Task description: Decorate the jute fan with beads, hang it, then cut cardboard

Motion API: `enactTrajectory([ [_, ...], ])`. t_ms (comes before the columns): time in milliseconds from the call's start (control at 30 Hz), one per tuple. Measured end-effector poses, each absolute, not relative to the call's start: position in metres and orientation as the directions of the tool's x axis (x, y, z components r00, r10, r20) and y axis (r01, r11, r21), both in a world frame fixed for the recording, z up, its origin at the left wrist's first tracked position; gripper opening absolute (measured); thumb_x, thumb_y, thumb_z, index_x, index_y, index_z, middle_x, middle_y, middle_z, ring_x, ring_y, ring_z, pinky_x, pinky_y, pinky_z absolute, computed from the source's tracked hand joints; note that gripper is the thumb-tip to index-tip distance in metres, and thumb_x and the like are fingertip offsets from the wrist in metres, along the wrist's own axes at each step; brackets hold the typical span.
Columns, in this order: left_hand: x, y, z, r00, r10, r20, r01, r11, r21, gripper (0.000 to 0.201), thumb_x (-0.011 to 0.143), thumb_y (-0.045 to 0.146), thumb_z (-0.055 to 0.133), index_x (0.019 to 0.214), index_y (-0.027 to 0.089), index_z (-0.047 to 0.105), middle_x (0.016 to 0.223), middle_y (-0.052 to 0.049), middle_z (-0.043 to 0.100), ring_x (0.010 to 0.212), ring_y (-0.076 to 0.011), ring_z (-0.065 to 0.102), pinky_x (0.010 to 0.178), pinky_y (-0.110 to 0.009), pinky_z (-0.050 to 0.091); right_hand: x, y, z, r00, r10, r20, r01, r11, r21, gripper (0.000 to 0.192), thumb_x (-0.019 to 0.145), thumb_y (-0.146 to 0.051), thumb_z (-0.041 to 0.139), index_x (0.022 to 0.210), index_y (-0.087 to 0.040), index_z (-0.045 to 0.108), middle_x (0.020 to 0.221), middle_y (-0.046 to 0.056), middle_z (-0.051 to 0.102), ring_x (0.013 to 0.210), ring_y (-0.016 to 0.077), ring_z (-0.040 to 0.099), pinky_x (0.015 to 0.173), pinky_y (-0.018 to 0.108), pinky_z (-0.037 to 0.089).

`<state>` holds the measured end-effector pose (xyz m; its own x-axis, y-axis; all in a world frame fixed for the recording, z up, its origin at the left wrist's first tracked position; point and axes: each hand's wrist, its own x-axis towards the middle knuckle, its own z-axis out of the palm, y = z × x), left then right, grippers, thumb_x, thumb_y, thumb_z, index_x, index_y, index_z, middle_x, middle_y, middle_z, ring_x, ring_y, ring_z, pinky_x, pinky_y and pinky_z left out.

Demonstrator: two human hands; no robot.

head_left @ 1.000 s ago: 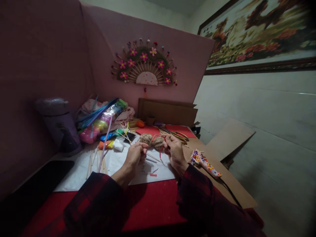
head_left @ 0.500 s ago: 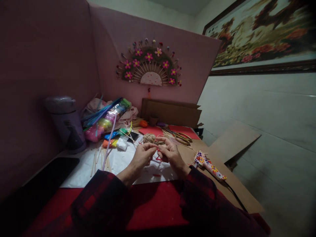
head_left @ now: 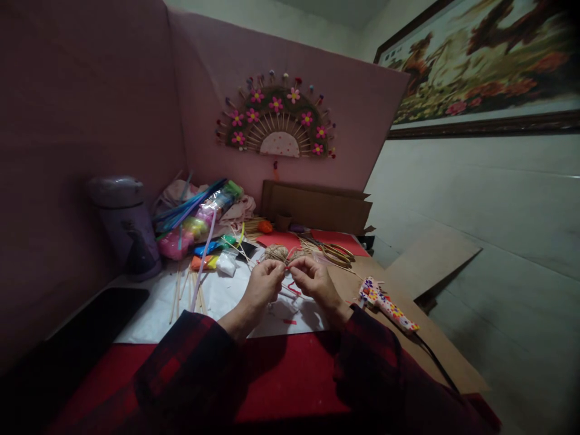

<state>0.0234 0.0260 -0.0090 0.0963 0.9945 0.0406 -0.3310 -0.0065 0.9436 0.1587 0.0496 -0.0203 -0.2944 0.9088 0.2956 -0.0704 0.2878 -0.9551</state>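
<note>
Close together above the white sheet, both of my hands pinch at a thin red strand, which looks like cord. My left hand is closed, thumb against forefinger, at one part of the strand. Facing it, my right hand is closed in a pinch on another part. A slack red length hangs below the fingers. Just behind the hands rests a ball of brown twine. On the sheet beneath lies a small red scrap.
A patterned glue gun with a black cable lies at right. Scissors rest on red paper behind. Left are thin sticks, bagged coloured clay, a purple flask and a black phone-like slab. A flowered fan hangs on the pink panel.
My fingertips have drawn slightly apart, with the red strand between them. More of its slack end shows below my right hand. The whole view has shifted a little.
</note>
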Motion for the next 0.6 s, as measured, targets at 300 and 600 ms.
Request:
enactTrajectory([
  [300, 0.021, 0.025, -0.01, 0.132, 0.991, -0.006, -0.343, 0.051, 0.938, 0.04, 0.061, 0.044, 0.071, 0.058, 0.018, 0.041, 0.04, 0.011, 0.032, 0.029, -0.0005, 0.02, 0.032, -0.016, 0.009, 0.157, 0.045, -0.015, -0.279, 0.902, 0.329, 0.077, 0.362, -0.929, 0.022, 0.071, -0.037, 0.063, 0.067, -0.017, 0.056, 0.055, -0.004, 0.045, 0.049, 0.0088, 0.039, 0.042, 0.021, 0.033],
  [600, 0.02, 0.026, -0.012, 0.065, 0.992, 0.11, -0.129, -0.101, 0.987, 0.035, 0.071, 0.05, 0.063, 0.067, 0.017, 0.052, 0.045, 0.008, 0.039, 0.036, -0.0052, 0.027, 0.037, -0.019, 0.018, 0.156, 0.041, -0.011, -0.24, 0.891, 0.385, 0.064, 0.41, -0.91, 0.02, 0.073, -0.037, 0.061, 0.066, -0.019, 0.053, 0.054, -0.004, 0.043, 0.049, 0.0099, 0.038, 0.042, 0.022, 0.033],
])
